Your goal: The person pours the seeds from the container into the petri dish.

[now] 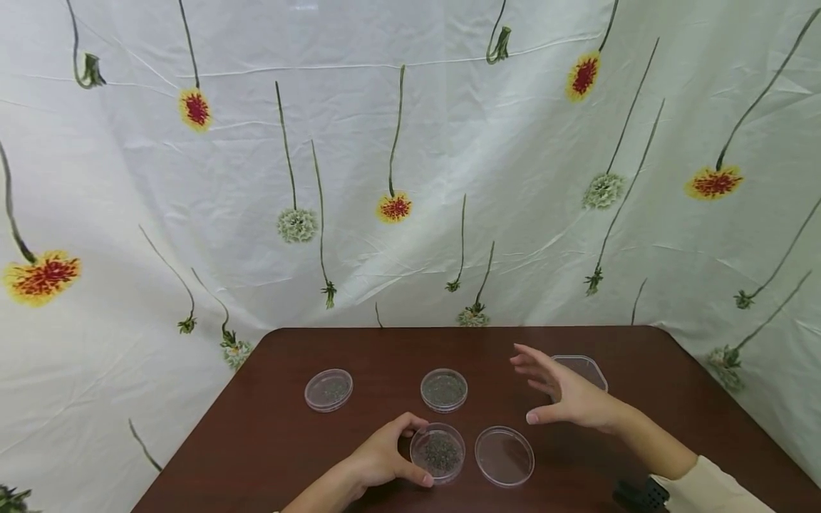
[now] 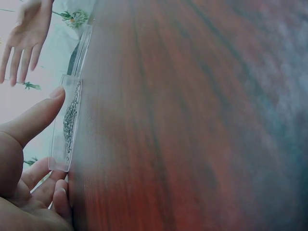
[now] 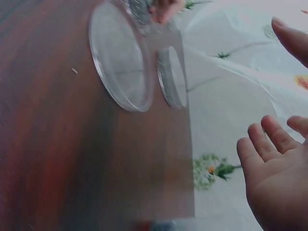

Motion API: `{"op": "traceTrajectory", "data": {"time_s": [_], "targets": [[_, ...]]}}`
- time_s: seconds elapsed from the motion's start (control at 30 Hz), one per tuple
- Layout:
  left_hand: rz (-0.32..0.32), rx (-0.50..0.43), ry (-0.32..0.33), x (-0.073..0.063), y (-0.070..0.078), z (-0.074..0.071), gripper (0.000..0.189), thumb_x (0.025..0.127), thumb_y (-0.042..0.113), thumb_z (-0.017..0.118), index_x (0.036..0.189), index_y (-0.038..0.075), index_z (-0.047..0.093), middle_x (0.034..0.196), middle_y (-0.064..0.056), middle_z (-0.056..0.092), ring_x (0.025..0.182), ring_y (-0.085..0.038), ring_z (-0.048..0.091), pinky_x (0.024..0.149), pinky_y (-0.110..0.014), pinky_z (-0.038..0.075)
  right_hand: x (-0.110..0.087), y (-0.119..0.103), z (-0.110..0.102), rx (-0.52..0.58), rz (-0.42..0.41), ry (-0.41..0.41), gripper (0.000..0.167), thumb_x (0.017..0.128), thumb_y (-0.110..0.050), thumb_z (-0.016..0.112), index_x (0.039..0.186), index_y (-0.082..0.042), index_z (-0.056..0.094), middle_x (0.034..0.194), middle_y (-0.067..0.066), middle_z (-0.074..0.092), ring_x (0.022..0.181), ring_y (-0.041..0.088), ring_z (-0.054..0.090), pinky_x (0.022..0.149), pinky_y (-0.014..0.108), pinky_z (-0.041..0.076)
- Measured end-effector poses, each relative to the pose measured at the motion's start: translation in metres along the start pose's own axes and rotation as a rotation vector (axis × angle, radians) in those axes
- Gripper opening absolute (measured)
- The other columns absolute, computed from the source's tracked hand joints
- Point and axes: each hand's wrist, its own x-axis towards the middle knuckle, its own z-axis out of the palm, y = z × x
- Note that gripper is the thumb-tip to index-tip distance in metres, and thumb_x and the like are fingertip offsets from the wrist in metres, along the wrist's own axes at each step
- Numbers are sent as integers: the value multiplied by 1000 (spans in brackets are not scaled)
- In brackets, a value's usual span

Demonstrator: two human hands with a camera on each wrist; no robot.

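Observation:
My left hand (image 1: 387, 456) grips a clear petri dish (image 1: 439, 453) by its sides, thumb at the near rim and fingers at the far side. Dark, crumbly bits are heaped in that petri dish, seen edge-on in the left wrist view with the thumb (image 2: 45, 108) against its wall. Just right of it lies an empty clear dish or lid (image 1: 504, 457), flat on the table. My right hand (image 1: 567, 395) is raised over the table's right side, fingers spread and holding nothing; its palm and fingers (image 3: 262, 149) show in the right wrist view.
Farther back stand two more petri dishes with dark bits, a middle dish (image 1: 444, 390) and a left dish (image 1: 328, 390). A clear rounded container (image 1: 584, 370) sits behind my right hand. The brown table (image 1: 269, 442) ends at a white flowered cloth (image 1: 359, 271).

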Motion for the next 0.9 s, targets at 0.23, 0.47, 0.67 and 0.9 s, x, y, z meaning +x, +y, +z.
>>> {"op": "traceTrajectory", "data": {"time_s": [0.23,0.47,0.67,0.9], "targets": [[2,-5,-3,0,0,0,70,70,6,96,131,13,62,122,-6,59,119,-31,50,108,-68,29,1,12,23,4,-26,-129,96,89,-5,81,163,-2,20,157,28,33,145,18,39,115,30,32],[3,-15,-2,-1,-1,1,70,70,6,96,131,13,62,122,-6,59,118,-31,51,107,-67,30,-1,24,34,-6,8,-197,91,90,-13,82,160,2,27,158,33,30,148,21,35,115,28,32],[2,-7,-4,-2,1,0,71,69,9,98,130,14,62,120,-6,59,117,-30,52,107,-67,30,-4,31,40,-88,24,-244,96,86,-15,86,158,6,26,157,32,30,147,22,36,115,29,31],[3,-5,3,-1,1,0,71,68,10,99,129,15,63,120,-5,59,116,-29,52,107,-67,30,-7,36,44,-374,24,-303,112,78,-34,93,159,7,27,153,19,34,139,24,39,111,34,37]]}}
